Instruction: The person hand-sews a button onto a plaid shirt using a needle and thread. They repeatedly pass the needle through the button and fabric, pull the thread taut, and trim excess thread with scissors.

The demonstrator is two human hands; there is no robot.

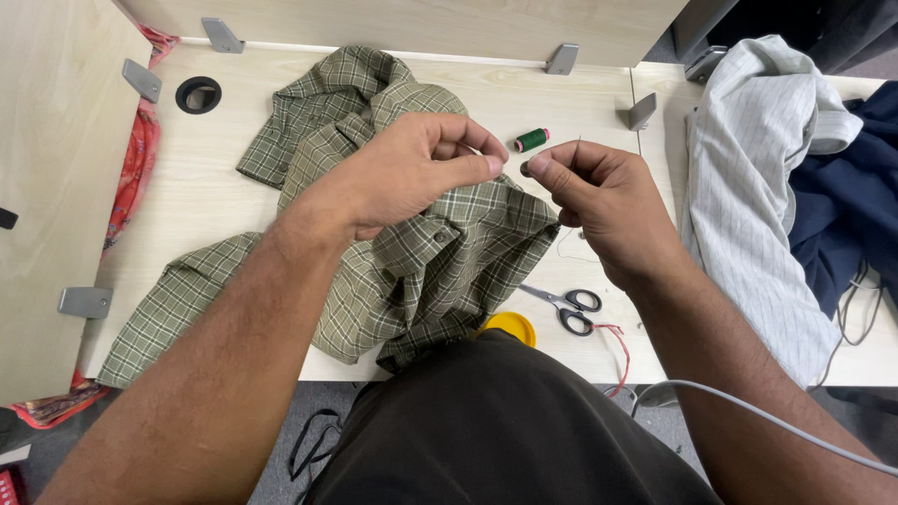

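Matt cloth shirt [412,252]; wooden table [215,196]

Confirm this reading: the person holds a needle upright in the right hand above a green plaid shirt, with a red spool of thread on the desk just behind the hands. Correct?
Not quite. The spool of thread is green, not red, as the head view shows. The rest holds: the right hand pinches a needle upright above the green plaid shirt, and the spool lies on the desk just behind the hands.

Both bare forearms reach forward and converge, hands raised close together. The left hand [412,173] is curled, thumb pressed to forefinger tip. The right hand [603,201] faces it, thumb and forefinger pinched, fingertips nearly touching the left's.
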